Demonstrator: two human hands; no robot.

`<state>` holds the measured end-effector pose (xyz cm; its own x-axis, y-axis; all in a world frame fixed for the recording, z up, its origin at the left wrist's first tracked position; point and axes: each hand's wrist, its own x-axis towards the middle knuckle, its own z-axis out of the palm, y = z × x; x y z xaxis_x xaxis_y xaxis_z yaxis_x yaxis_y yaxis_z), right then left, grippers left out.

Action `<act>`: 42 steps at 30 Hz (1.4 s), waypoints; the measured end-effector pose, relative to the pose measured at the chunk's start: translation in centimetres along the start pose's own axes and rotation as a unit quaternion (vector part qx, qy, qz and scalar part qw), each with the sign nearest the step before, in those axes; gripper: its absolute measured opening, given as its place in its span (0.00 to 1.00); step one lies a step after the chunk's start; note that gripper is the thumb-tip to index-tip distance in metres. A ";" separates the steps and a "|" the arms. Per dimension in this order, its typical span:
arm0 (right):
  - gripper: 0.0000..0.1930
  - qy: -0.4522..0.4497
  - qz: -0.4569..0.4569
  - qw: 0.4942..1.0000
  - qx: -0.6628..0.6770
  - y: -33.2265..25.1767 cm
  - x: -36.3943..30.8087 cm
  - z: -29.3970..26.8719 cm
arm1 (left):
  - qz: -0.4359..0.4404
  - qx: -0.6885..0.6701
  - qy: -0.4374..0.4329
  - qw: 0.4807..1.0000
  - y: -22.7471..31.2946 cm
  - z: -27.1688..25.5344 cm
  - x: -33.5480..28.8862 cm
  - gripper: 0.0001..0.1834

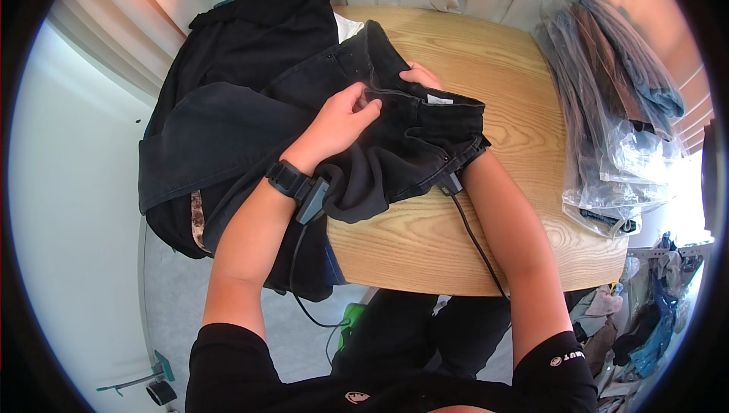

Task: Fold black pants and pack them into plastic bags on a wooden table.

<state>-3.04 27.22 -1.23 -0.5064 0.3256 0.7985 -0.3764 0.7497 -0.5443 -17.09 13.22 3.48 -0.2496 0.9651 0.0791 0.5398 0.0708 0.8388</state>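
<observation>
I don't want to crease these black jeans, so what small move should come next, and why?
Perhaps ease the folds just below your left hand flat on the table: the black jeans bunch there, while your right hand, partly hidden behind the waistband, seems placed to steady them.

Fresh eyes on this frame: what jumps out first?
Probably the black trousers mid-picture, with the left hand and right hand at the waistband. Next, the big heap of dark clothes at the left of the wooden table. Then the shiny plastic-bagged garments at the table's right end.
</observation>
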 end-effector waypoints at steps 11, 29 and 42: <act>0.19 -0.003 0.013 0.995 0.095 2.3 -0.4 0.4 | 0.008 -0.008 0.000 1.000 0.2 0.3 0.2 0.11; 0.15 0.004 0.017 0.999 0.044 0.4 0.1 0.2 | 0.013 -0.016 0.020 1.000 0.0 0.2 -0.1 0.16; 0.14 -0.045 0.010 0.998 0.036 1.3 0.4 -0.7 | 0.015 -0.019 0.029 0.999 -0.2 0.4 0.1 0.16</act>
<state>-3.15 28.75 -1.41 -0.5802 0.2853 0.7629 -0.4188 0.6988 -0.5799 -16.93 13.44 3.08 -0.2805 0.9503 0.1353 0.5180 0.0312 0.8548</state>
